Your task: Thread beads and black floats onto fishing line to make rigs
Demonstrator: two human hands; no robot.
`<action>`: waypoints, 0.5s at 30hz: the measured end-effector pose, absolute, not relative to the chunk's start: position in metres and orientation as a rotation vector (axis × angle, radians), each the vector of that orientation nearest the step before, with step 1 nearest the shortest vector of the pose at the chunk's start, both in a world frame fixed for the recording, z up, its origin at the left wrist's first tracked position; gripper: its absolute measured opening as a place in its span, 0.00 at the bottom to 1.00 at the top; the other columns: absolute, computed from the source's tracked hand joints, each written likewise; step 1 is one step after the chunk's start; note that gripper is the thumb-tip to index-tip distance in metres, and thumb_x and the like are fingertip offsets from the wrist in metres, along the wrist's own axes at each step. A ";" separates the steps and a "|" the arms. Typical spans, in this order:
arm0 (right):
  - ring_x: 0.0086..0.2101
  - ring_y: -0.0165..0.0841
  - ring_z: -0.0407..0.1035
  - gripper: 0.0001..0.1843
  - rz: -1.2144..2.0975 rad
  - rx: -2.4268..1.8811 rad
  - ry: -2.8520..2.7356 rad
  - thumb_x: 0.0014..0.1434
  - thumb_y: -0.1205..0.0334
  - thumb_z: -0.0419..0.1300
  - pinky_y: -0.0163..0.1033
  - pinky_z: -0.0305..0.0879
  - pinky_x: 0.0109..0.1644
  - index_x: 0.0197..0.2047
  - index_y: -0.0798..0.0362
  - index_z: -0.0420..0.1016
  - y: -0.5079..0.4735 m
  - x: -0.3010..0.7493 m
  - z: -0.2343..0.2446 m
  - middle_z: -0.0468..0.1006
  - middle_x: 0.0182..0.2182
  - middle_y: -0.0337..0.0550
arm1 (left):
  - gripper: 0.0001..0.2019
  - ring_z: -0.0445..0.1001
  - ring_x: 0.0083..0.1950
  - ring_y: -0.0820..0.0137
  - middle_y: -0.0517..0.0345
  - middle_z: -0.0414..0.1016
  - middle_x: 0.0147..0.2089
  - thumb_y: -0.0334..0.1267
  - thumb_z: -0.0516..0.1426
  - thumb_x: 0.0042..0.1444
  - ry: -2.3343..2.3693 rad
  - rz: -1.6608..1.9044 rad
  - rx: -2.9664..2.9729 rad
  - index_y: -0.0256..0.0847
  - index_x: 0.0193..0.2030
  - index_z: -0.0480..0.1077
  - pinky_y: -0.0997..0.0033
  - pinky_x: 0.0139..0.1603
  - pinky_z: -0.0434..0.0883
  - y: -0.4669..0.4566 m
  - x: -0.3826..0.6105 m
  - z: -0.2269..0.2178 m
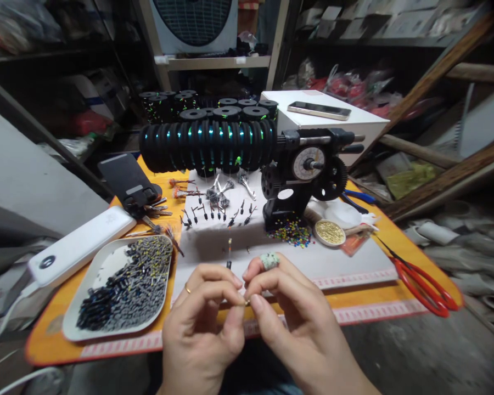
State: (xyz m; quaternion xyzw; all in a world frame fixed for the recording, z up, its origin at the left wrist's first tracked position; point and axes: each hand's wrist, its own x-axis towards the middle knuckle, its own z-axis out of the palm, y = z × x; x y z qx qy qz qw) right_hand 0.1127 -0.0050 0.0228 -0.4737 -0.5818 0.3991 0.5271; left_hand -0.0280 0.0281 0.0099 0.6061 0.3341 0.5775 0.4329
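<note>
My left hand (208, 326), with a gold ring, and my right hand (292, 318), with a green speckled wrap on one finger, meet above the table's front edge. Thumb and forefinger of each hand pinch together around a tiny brass-coloured piece (247, 302), too small to name. Just beyond the fingers, a small black part (229, 264) and a small orange-and-brass piece (230, 244) lie on the white board (206, 241). Farther back on the board stand several small black parts with wire leads (212, 215).
A tray (68, 323) of grey and black small parts stands left, beside a white power bank (82, 247). A black geared winding machine (300, 170) rises behind the board. Coloured beads (292, 233), a dish of brass bits (330, 232) and red-handled scissors (426, 285) lie right.
</note>
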 end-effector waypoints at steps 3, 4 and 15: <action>0.40 0.31 0.70 0.06 1.043 -1.127 -1.376 0.66 0.66 0.57 0.34 0.69 0.43 0.39 0.48 0.74 -0.004 0.114 0.025 0.71 0.39 0.39 | 0.08 0.79 0.43 0.74 0.62 0.72 0.41 0.26 0.62 0.58 0.806 1.386 1.468 0.45 0.34 0.75 0.77 0.48 0.78 0.025 -0.031 0.005; 0.40 0.31 0.70 0.06 1.075 -1.117 -1.379 0.66 0.66 0.57 0.34 0.69 0.42 0.38 0.48 0.74 -0.003 0.114 0.026 0.70 0.39 0.39 | 0.09 0.79 0.45 0.73 0.62 0.72 0.42 0.26 0.62 0.59 0.790 1.370 1.469 0.46 0.35 0.75 0.76 0.50 0.78 0.024 -0.031 0.003; 0.34 0.30 0.70 0.08 0.952 -1.211 -1.550 0.62 0.71 0.59 0.33 0.68 0.35 0.32 0.51 0.69 -0.002 0.119 0.027 0.70 0.32 0.38 | 0.10 0.77 0.34 0.72 0.61 0.76 0.32 0.22 0.61 0.55 0.759 1.438 1.525 0.43 0.34 0.75 0.76 0.39 0.77 0.026 -0.028 0.003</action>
